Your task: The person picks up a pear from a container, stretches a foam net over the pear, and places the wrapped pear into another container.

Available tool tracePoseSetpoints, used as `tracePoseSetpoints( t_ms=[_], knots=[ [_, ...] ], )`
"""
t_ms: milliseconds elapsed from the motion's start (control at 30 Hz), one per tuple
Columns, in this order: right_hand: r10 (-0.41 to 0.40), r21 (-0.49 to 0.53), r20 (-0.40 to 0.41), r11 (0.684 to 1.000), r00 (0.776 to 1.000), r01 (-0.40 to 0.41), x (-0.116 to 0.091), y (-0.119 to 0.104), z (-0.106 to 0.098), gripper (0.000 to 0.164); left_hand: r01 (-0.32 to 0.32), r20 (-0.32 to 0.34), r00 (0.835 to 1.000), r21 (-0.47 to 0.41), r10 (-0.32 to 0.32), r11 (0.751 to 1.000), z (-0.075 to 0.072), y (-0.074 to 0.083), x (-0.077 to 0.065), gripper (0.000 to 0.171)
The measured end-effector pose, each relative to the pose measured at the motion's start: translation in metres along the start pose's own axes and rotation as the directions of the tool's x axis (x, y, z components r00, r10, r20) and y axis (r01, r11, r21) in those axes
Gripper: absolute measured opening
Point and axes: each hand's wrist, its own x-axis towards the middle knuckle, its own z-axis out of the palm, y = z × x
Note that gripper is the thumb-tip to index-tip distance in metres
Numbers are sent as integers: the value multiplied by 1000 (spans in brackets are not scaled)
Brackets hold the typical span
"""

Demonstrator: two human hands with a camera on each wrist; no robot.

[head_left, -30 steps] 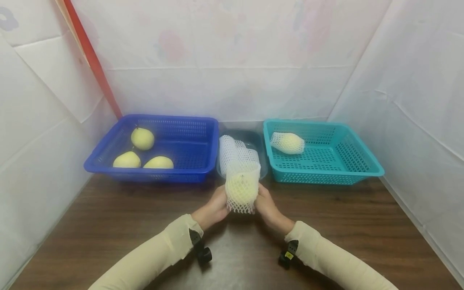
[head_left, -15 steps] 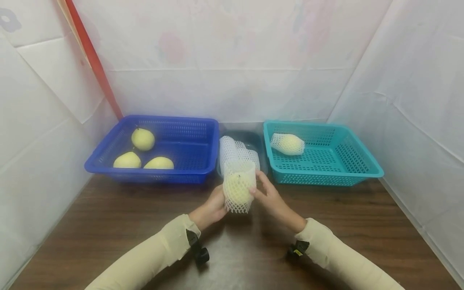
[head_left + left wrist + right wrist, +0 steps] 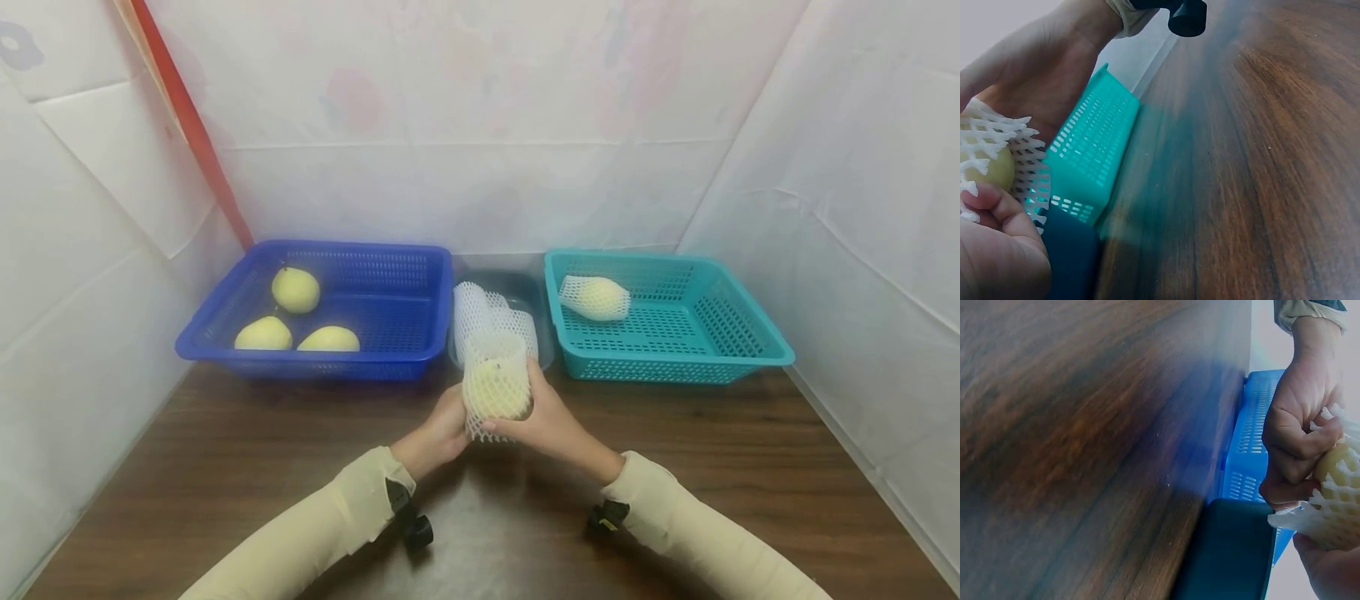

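A pale yellow pear [image 3: 501, 393] sits inside a white foam net sleeve [image 3: 495, 343], held up over the near edge of the dark tray. My left hand [image 3: 441, 429] grips it from the left. In the right wrist view, the curled fingers of that left hand [image 3: 1300, 447] are at the net's frayed lower edge. From the right, my right hand [image 3: 553, 427] grips the netted pear, thumb across its lower front. The net's top stands loose above the pear, whose stem shows through the opening.
Three bare pears [image 3: 296, 289] lie in a blue basket [image 3: 397, 357] at the left. Spare foam nets [image 3: 472, 310] fill much of the dark tray [image 3: 546, 321]. The teal basket [image 3: 667, 360] at the right holds another netted pear [image 3: 600, 298]. Fabric walls enclose the wooden table [image 3: 712, 467].
The right hand loosened at the pear's side, shifted up with fingers apart, then closed round it again with the thumb lower on the front. The left hand kept its hold.
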Motion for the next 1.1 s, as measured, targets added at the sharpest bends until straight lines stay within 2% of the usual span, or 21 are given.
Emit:
tracePoseSetpoints(
  t_ms=[100, 267, 433, 567, 700, 800, 867, 933, 967, 1000, 1100],
  knots=[
    [-24, -46, -7, 999, 1000, 24, 2, -1, -1, 94, 7, -1, 1000, 3, -7, 1000, -1, 0, 0, 37],
    [-99, -103, -15, 990, 995, 97, 6, -6, -5, 91, 13, 49, 999, 8, -13, 1000, -3, 2, -3, 36],
    [-145, -107, 19, 983, 989, 146, 14, -19, -18, 92, 40, 100, 994, 99, -50, 994, -1, 11, -6, 32],
    [-103, -120, 44, 987, 994, 108, 23, -35, -34, 96, 36, 119, 991, 226, -64, 973, 0, 21, -7, 19],
    [-58, -136, 54, 989, 997, 65, 35, -50, -54, 97, 2, 144, 988, 324, -51, 946, -1, 35, -9, 16],
    [-44, -185, 35, 981, 998, 50, 44, -60, -72, 98, -72, 179, 984, 404, -2, 912, -3, 48, -11, 20],
    [-34, -208, 19, 977, 999, 38, 49, -65, -85, 98, -149, 196, 979, 476, 60, 867, -6, 58, -10, 20],
    [-24, -250, 1, 968, 1000, 23, 54, -69, -99, 98, -236, 213, 967, 561, 137, 794, -10, 68, -10, 20],
    [-22, -276, -9, 961, 1000, 19, 56, -70, -106, 97, -283, 225, 957, 612, 181, 738, -12, 73, -10, 19],
    [-25, -302, -17, 953, 1000, 19, 59, -70, -114, 97, -330, 242, 944, 664, 225, 671, -15, 78, -10, 18],
    [-30, -383, -22, 924, 999, 20, 63, -70, -136, 95, -438, 312, 891, 782, 331, 442, -25, 90, -9, 16]
  ],
)
